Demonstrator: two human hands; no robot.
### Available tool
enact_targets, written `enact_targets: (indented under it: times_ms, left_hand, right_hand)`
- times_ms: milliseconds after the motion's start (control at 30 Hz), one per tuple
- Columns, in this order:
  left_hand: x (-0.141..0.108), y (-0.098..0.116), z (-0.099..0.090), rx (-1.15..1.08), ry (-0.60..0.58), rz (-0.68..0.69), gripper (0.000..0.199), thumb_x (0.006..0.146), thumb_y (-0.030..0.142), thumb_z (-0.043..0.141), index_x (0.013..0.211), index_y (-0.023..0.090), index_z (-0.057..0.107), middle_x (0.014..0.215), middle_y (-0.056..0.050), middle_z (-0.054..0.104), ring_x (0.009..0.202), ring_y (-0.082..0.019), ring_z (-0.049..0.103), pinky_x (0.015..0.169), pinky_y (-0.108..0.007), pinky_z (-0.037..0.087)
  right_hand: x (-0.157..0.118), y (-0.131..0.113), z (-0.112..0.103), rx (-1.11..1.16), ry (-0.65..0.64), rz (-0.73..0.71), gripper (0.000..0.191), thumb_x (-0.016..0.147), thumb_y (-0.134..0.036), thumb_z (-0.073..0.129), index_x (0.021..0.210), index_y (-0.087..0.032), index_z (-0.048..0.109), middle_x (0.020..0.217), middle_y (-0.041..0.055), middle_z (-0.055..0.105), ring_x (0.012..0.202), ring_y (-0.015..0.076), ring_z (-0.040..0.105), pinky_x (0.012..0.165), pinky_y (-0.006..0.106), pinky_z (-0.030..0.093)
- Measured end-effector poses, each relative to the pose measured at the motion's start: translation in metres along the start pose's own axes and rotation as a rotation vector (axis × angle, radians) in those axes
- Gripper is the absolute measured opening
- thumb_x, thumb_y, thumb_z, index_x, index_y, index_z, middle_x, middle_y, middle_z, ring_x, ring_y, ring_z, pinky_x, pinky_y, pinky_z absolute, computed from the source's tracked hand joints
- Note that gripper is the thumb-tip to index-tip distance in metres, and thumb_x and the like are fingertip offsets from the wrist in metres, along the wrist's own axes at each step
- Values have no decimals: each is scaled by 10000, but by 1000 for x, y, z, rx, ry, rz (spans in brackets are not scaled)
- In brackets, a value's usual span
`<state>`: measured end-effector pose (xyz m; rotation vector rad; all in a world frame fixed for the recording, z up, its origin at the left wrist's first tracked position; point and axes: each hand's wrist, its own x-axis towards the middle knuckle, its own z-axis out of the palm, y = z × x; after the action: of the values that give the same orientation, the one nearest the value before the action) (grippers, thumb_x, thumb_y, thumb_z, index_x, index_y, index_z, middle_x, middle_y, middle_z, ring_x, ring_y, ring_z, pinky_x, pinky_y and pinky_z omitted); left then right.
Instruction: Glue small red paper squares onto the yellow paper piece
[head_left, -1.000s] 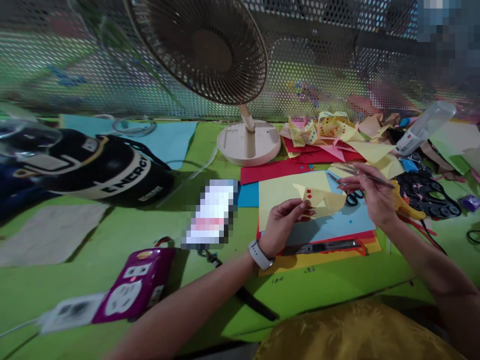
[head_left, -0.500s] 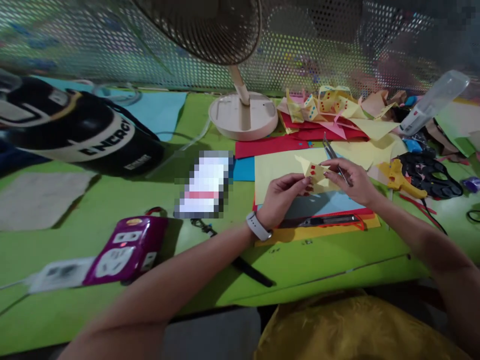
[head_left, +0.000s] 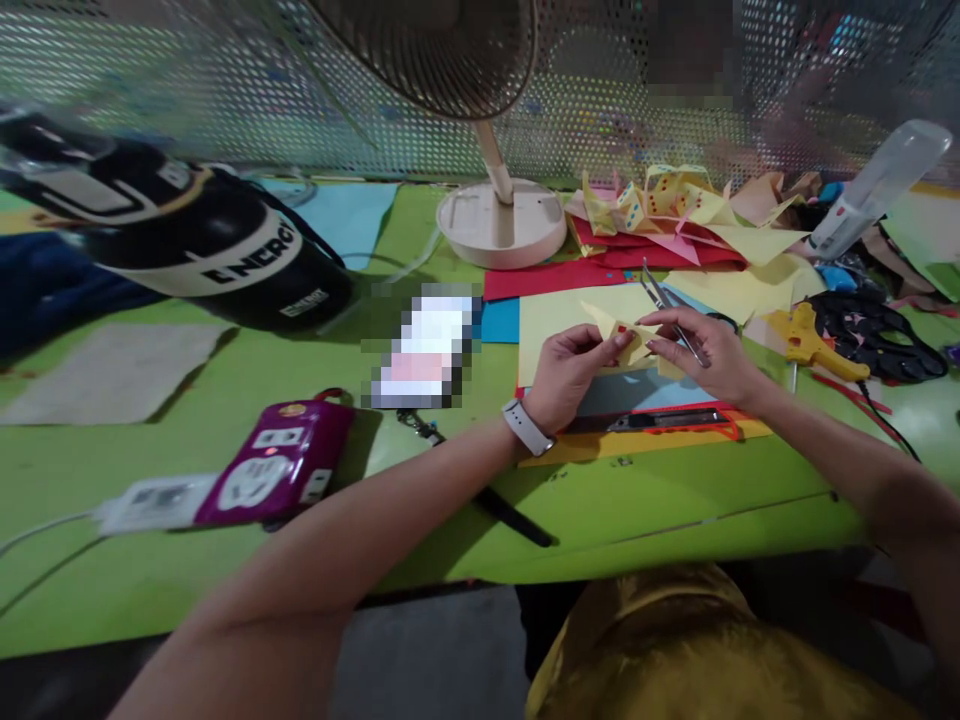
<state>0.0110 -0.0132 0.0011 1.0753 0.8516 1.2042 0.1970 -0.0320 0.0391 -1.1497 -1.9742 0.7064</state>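
Pinching one piece of folded yellow paper between thumb and fingers, a person's left hand, with one pale watch at the wrist, meets the right hand above a green table. The right hand's fingertips grip the same piece at its other edge, while one pair of tweezers is held within that hand, slanting past the fingers. At least one red mark shows on the paper, which is held over a stack of colored sheets, pale yellow and light blue among them.

One utility knife lies along the stack's near edge. To the right are one yellow glue gun and one clear bottle, tilted. Behind the hands, at least two dotted paper shapes sit in a heap of scraps; overlap prevents an exact count. One fan stands at the back of the table.

To the left are one phone, its screen blurred, one purple power strip with one white plug at its end, one gray sheet and one black bottle lettered "ENERGY."
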Motion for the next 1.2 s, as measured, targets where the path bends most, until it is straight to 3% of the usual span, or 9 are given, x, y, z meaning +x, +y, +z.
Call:
enact_targets:
  times_ms: [233,400,500,667,833,967,1200]
  left_hand:
    - [-1,3,0,33,-16,-8,325,652,408,811,585,161,611,590,29,615,557,-84,550,572,-211,452]
    - [-1,3,-1,-121,-55,-62,393,595,456,837,828,194,658,760,26,665,607,-88,616,622,-217,512]
    - [0,2,-2,-160,-1,-53,426,683,513,762,969,220,644,762,13,664,654,-112,647,594,-215,512]
    - [1,-1,-3,-78,48,-28,300,776,483,699,785,188,641,607,27,617,517,-78,585,522,-187,475]
    - [-2,3,0,-10,64,-31,459,821,574,591,578,184,574,542,3,604,477,-95,581,499,-211,477]
    - [-6,6,2,26,-15,-57,338,734,509,724,740,177,658,624,5,651,576,-120,646,519,-200,483]
    - [-12,10,7,11,-95,-77,336,675,469,782,760,187,623,649,24,633,644,-153,685,533,-218,529]
  right_hand:
    - [-1,0,0,21,-1,-19,272,893,-336,587,1129,-209,631,770,-14,579,619,96,475,583,237,396]
    - [3,10,-4,111,13,27,312,871,-378,614,1135,-212,625,783,-3,591,691,119,552,629,248,440]
    - [5,11,-7,120,29,51,316,862,-388,624,1124,-211,627,767,-3,596,707,130,576,649,263,461]
    - [6,8,-11,168,67,88,287,850,-338,624,1098,-194,615,739,-11,604,694,132,595,678,289,474]
    - [5,8,-9,193,68,92,285,848,-330,622,1100,-196,617,739,-15,599,697,127,591,675,286,472]
    - [3,10,-7,159,22,60,292,857,-329,615,1116,-194,616,777,-3,603,705,122,568,653,268,455]
    - [1,1,-4,-54,45,24,328,905,-408,539,1143,-189,594,881,44,646,704,148,562,643,286,440]
